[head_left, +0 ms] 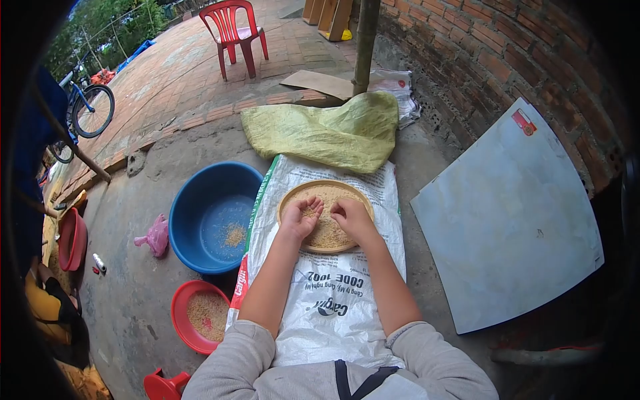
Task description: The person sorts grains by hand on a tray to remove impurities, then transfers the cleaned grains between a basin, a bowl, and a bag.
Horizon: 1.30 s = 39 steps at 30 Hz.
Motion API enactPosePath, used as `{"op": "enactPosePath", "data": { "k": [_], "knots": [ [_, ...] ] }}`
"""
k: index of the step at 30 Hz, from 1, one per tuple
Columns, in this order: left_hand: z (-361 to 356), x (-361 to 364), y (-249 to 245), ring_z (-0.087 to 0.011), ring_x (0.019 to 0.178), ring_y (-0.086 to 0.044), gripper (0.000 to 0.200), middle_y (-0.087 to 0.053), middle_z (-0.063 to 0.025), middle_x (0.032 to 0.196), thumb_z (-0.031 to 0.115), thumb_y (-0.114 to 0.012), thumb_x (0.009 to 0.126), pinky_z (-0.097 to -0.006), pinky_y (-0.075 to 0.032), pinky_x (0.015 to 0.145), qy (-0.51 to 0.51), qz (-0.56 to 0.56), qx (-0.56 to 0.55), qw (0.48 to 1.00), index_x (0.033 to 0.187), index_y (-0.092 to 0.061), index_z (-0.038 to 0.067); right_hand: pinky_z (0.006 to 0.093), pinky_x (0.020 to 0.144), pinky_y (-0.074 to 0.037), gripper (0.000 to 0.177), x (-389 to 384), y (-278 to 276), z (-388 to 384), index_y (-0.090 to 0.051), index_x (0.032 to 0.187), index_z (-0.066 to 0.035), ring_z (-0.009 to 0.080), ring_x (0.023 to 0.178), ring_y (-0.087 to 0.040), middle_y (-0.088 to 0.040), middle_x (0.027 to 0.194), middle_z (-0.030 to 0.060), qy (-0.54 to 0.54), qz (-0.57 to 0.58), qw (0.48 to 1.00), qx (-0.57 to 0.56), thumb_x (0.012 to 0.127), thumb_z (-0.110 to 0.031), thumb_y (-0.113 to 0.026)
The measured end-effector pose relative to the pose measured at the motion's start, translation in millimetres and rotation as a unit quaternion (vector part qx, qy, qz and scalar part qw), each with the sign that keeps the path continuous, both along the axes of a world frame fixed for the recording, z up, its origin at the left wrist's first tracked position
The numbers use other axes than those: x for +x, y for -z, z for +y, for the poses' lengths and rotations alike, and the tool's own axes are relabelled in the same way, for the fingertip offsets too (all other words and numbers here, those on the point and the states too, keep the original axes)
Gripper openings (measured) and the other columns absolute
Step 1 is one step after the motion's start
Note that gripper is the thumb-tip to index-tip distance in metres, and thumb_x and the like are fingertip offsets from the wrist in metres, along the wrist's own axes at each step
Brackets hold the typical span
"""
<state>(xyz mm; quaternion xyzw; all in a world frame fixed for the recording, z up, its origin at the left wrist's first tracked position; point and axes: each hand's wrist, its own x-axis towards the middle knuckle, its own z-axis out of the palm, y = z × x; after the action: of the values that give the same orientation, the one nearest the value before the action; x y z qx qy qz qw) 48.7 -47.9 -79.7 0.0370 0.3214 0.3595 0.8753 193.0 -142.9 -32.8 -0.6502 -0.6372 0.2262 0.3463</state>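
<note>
The head view shows a round tray (pixel 325 251) spread with pale grain (pixel 333 233), lying on a white printed sack (pixel 320 340) in front of the person. The left hand (pixel 304 217) is over the left part of the tray, palm up, its fingers loosely curled and a little grain in the cupped palm. The right hand (pixel 353 219) is over the right part, thumb and fingertips drawn narrowly together; whether grain is between them, I cannot tell. The hands are close but apart. On the far side, a yellow-green sack (pixel 327 130) overlaps the white sack's edge. To the left stands a blue basin (pixel 207 223) with a small patch of grain inside, a pink plastic bag (pixel 155 235) just beside its left side. Nearer, also left, are a red bowl (pixel 179 320) of grain and a red stool (pixel 163 385). A large pale board (pixel 513 213) lies to the right, and a red chair (pixel 230 23) stands far off.
</note>
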Motion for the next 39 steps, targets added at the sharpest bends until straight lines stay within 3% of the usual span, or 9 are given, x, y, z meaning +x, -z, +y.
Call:
{"op": "enactPosePath", "data": {
  "k": [8,13,17,24,31,33,34,36,39],
  "knots": [
    [-7,7,-8,-0.0245,0.089,-0.056,0.026,-0.052,-0.0161,0.098,0.008,-0.035,0.091,-0.0348,-0.051,0.080,0.039,-0.054,-0.038,0.997,0.108,-0.047,-0.006,0.0379,0.073,-0.046,0.014,-8,-7,-4,-0.058,0.084,-0.001,0.0327,0.084,-0.057,-0.057,0.091,0.0169,0.042,0.000,0.989,0.142,0.072,-0.004,-0.064],
    [5,-4,3,-0.0229,0.082,-0.058,0.025,-0.058,-0.0121,0.088,0.009,-0.037,0.090,-0.0321,-0.052,0.074,-0.011,-0.060,-0.058,0.996,0.107,-0.052,-0.003,0.0345,0.074,-0.046,0.016,6,7,-17,-0.057,0.082,-0.001,0.0276,0.086,-0.058,-0.059,0.093,0.0137,-0.010,-0.129,0.976,-0.177,0.071,-0.007,-0.068],
    [11,-8,8,-0.0219,0.079,-0.057,0.024,-0.057,-0.0108,0.085,0.008,-0.037,0.089,-0.0310,-0.052,0.072,-0.046,-0.058,-0.077,0.994,0.103,-0.054,-0.003,0.0325,0.067,-0.047,0.015,6,13,-13,-0.057,0.080,0.001,0.0249,0.075,-0.060,-0.062,0.082,0.0129,-0.073,-0.084,0.976,-0.188,0.070,-0.004,-0.068],
    [1,0,0,-0.0222,0.079,-0.057,0.023,-0.056,-0.0116,0.089,0.008,-0.037,0.089,-0.0337,-0.051,0.076,-0.059,-0.022,-0.048,0.997,0.102,-0.052,-0.003,0.0281,0.062,-0.048,0.012,-19,-18,3,-0.062,0.086,0.000,0.0193,0.070,-0.062,-0.062,0.078,0.0125,0.055,0.075,0.995,0.044,0.075,0.002,-0.062],
    [-20,15,-19,-0.0213,0.080,-0.058,0.022,-0.056,-0.0118,0.089,0.011,-0.038,0.090,-0.0347,-0.051,0.078,-0.008,-0.029,0.006,1.000,0.099,-0.053,-0.003,0.0337,0.086,-0.045,0.027,-22,-10,8,-0.057,0.107,0.000,0.0220,0.099,-0.057,-0.059,0.106,0.0128,0.081,0.097,0.982,0.138,0.087,-0.017,-0.057],
    [-19,14,-20,-0.0206,0.081,-0.058,0.022,-0.057,-0.0116,0.088,0.012,-0.040,0.090,-0.0343,-0.050,0.077,-0.018,-0.006,0.058,0.998,0.097,-0.054,-0.003,0.0359,0.089,-0.043,0.038,-20,0,11,-0.050,0.114,0.002,0.0250,0.104,-0.053,-0.055,0.110,0.0144,0.181,0.541,0.821,-0.020,0.093,-0.029,-0.045],
    [-20,17,-21,-0.0217,0.081,-0.058,0.022,-0.058,-0.0123,0.086,0.013,-0.041,0.089,-0.0349,-0.050,0.076,-0.026,0.074,0.154,0.985,0.095,-0.056,-0.002,0.0359,0.089,-0.043,0.038,-21,1,11,-0.050,0.114,0.002,0.0250,0.104,-0.053,-0.055,0.110,0.0144,0.179,0.541,0.821,-0.023,0.093,-0.029,-0.045],
    [-27,22,-27,-0.0228,0.081,-0.059,0.022,-0.060,-0.0130,0.085,0.014,-0.043,0.089,-0.0355,-0.049,0.075,-0.035,0.155,0.245,0.956,0.093,-0.057,-0.002,0.0389,0.091,-0.043,0.045,-25,0,12,-0.044,0.118,0.004,0.0281,0.108,-0.050,-0.051,0.117,0.0170,0.169,0.783,0.580,-0.152,0.096,-0.034,-0.035],
    [-44,29,-42,-0.0316,0.089,-0.057,0.024,-0.061,-0.0166,0.096,0.015,-0.047,0.084,-0.0383,-0.044,0.082,0.050,0.468,0.637,0.611,0.098,-0.059,0.000,0.0389,0.096,-0.041,0.041,-21,25,16,-0.045,0.117,0.005,0.0284,0.107,-0.051,-0.052,0.116,0.0194,0.117,0.822,0.536,-0.151,0.096,-0.028,-0.032]
  ]
}}
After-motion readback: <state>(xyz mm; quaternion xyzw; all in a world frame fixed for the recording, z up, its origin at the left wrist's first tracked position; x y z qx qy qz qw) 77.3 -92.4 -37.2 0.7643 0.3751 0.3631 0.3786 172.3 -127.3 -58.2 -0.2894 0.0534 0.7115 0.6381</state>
